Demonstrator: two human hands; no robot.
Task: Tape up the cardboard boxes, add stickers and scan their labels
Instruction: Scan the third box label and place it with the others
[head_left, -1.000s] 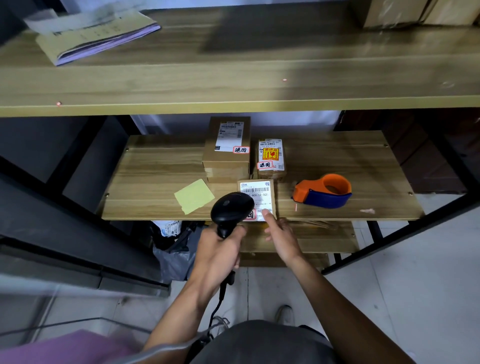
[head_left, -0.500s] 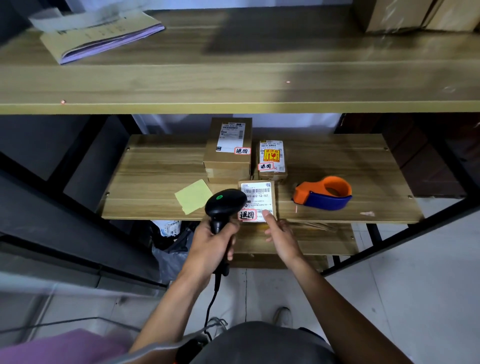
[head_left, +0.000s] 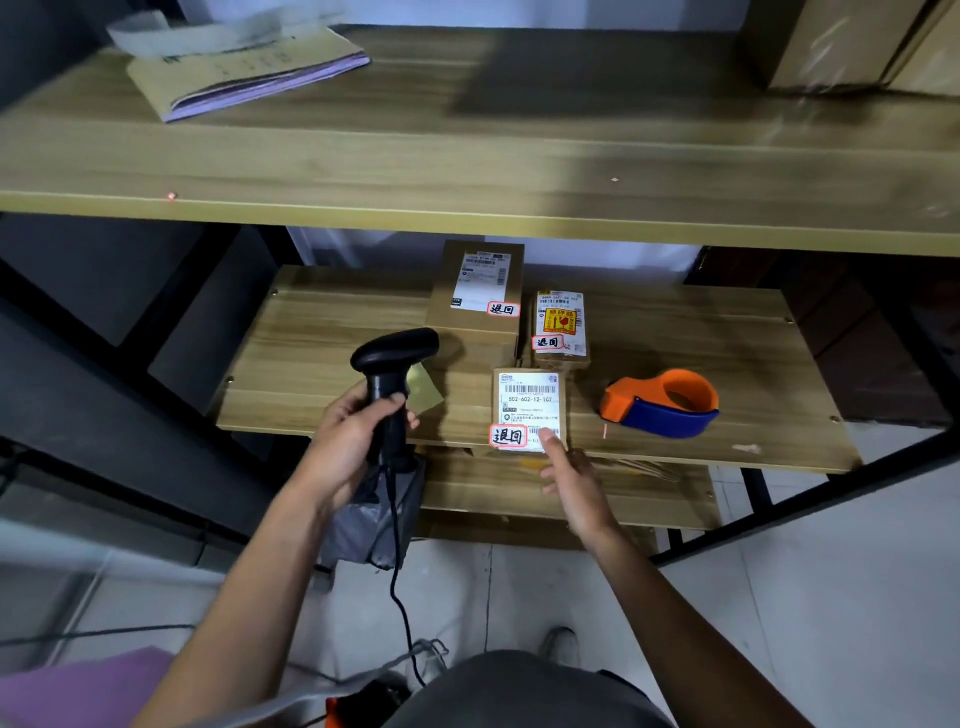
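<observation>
Bare shelf (head_left: 322, 338) left; boxes (head_left: 480, 296), tape dispenser (head_left: 662, 402) crowd right.

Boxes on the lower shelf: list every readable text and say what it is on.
"退回": red-bordered sticker on the near box, same on the tall box and small box.
"502-602-12-107": white label on near box, last digits unsure.
Other label print and yellow sticker: too blurred.

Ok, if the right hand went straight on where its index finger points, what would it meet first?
The small brown cardboard box at the wooden shelf front edge; the right hand seems to touch its white label near the lower corner, though depth is unclear.
</observation>
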